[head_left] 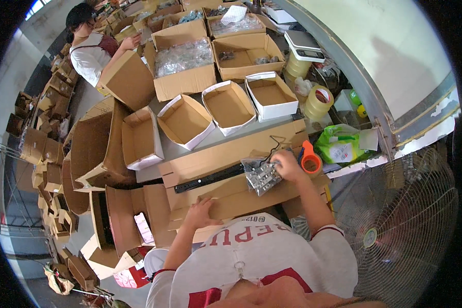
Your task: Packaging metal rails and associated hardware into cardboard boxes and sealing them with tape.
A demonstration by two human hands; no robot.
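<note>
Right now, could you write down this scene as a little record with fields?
Left hand: spread on the long carton's near flap
Right hand: at one end of a clear bag of metal parts, grip unclear
In the long carton: black bar
Right of right hand: orange tape dispenser
Beyond: four small open boxes, in a row
Far left: co-worker, among cartons

Left hand
Right hand

Illumination fairly bright and diffuse over the bench (210, 141); shadows there soft. Window (38, 6), upper left, near-white. Pale panel (421, 33), upper right, strongly lit, carrying a soft-edged grey shadow. Specular glints on the clear bag of metal parts (263, 177) and on plastic wrap (184, 57) farther back. Interior of the large open carton (100, 143) at left: dark. Optics: fisheye; metal frame (372, 92) at right bows markedly, corners black. Center reasonably sharp; far-left boxes soft. Fan guard (436, 205) wires resolve; detail behind them indistinct.
</note>
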